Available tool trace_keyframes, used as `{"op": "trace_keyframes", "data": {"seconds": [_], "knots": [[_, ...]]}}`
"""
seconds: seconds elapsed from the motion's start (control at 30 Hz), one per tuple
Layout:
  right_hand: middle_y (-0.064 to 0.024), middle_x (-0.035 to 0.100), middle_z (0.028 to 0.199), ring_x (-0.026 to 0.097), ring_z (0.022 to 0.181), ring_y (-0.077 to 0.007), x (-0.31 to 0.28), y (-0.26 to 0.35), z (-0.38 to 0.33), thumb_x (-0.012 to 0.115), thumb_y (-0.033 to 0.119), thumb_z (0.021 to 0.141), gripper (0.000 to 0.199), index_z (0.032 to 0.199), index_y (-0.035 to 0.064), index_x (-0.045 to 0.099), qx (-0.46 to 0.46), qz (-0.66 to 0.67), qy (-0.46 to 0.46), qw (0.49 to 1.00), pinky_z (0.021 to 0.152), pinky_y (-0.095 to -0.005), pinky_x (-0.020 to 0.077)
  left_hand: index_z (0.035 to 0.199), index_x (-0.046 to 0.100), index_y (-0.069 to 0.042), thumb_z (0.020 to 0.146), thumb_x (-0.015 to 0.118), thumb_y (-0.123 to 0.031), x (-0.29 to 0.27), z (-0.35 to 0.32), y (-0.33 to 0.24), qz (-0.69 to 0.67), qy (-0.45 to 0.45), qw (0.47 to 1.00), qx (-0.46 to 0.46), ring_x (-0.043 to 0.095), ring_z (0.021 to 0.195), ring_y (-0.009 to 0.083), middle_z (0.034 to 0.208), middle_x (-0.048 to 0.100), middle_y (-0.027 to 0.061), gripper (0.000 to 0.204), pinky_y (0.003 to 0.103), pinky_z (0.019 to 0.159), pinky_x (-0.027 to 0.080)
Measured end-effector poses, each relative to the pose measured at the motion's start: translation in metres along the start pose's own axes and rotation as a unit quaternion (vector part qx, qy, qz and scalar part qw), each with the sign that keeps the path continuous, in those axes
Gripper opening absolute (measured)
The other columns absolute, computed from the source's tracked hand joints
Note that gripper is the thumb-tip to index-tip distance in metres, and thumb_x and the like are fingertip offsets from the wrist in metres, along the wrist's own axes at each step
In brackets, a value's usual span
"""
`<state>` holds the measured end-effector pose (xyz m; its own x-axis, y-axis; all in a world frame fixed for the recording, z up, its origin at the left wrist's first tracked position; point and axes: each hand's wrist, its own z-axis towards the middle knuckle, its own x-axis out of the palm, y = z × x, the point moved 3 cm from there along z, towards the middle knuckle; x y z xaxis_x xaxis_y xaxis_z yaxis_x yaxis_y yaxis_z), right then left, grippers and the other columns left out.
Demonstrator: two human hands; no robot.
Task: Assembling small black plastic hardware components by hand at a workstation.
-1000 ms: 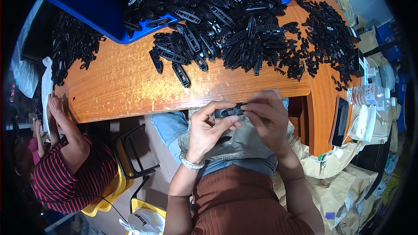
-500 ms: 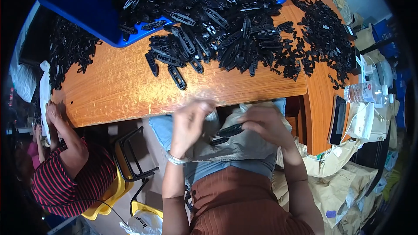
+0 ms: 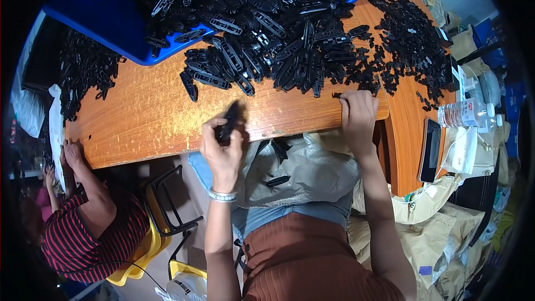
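Note:
My left hand (image 3: 222,147) is closed around a long black plastic frame piece (image 3: 229,121), held over the table's front edge. My right hand (image 3: 359,114) rests at the right end of that edge, fingers bent and pressed together. A small black plastic piece (image 3: 336,95) sticks out at its fingertips. On my lap lies a pale grey sack (image 3: 317,181), with one oval black part (image 3: 278,180) on it and more black parts (image 3: 276,149) near the table edge. Ahead is a large heap of long oval black frame pieces (image 3: 228,56).
A blue bin (image 3: 100,33) tips its pieces onto the wooden table (image 3: 145,111). Small black parts (image 3: 412,39) pile up at the right, near a phone (image 3: 431,150) and plastic bottle (image 3: 462,114). At the left, a person in a striped shirt (image 3: 100,237) sits by another heap (image 3: 89,67).
Both hands have parted from above my lap. My left hand has moved up with a black frame piece; my right hand has moved up and right to the small parts at the table edge.

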<state>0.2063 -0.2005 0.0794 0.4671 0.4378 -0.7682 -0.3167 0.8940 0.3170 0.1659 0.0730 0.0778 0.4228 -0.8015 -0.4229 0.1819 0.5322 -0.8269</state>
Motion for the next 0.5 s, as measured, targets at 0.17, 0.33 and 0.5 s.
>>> {"op": "trace_keyframes", "data": {"seconds": [0.17,0.33,0.5], "knots": [[-0.0098,0.061,0.084,0.057,0.082,-0.0262,-0.01,0.014,-0.009,0.063,-0.002,0.075,0.011,0.084,0.0002,0.06,-0.02,0.141,-0.061,0.988,0.073,-0.0347,0.0429,0.097,0.05,0.004,0.079,0.058,0.013,0.032,-0.012,-0.02,-0.359,0.154,0.908,-0.15,0.067,0.077,0.0194,0.085,0.064,0.013,0.022,0.022,0.064,0.054],[-0.0102,0.062,0.081,0.057,0.075,-0.0239,-0.038,0.061,-0.003,0.067,-0.008,0.068,0.018,0.085,-0.0004,0.063,-0.024,0.32,-0.02,0.947,0.065,-0.0319,0.0446,0.097,0.052,0.005,0.079,0.06,0.013,0.036,-0.016,-0.045,-0.352,0.241,0.89,-0.158,0.067,0.075,0.0164,0.082,0.065,0.013,0.021,0.021,0.065,0.054],[-0.0091,0.062,0.081,0.056,0.073,-0.0222,-0.039,0.079,-0.002,0.068,-0.009,0.066,0.021,0.085,-0.0004,0.065,-0.042,0.368,0.045,0.928,0.063,-0.0306,0.0439,0.097,0.052,0.007,0.079,0.06,0.013,0.033,-0.018,-0.05,-0.383,0.246,0.873,-0.175,0.067,0.075,0.0201,0.083,0.065,0.016,0.021,0.025,0.066,0.056]]}}
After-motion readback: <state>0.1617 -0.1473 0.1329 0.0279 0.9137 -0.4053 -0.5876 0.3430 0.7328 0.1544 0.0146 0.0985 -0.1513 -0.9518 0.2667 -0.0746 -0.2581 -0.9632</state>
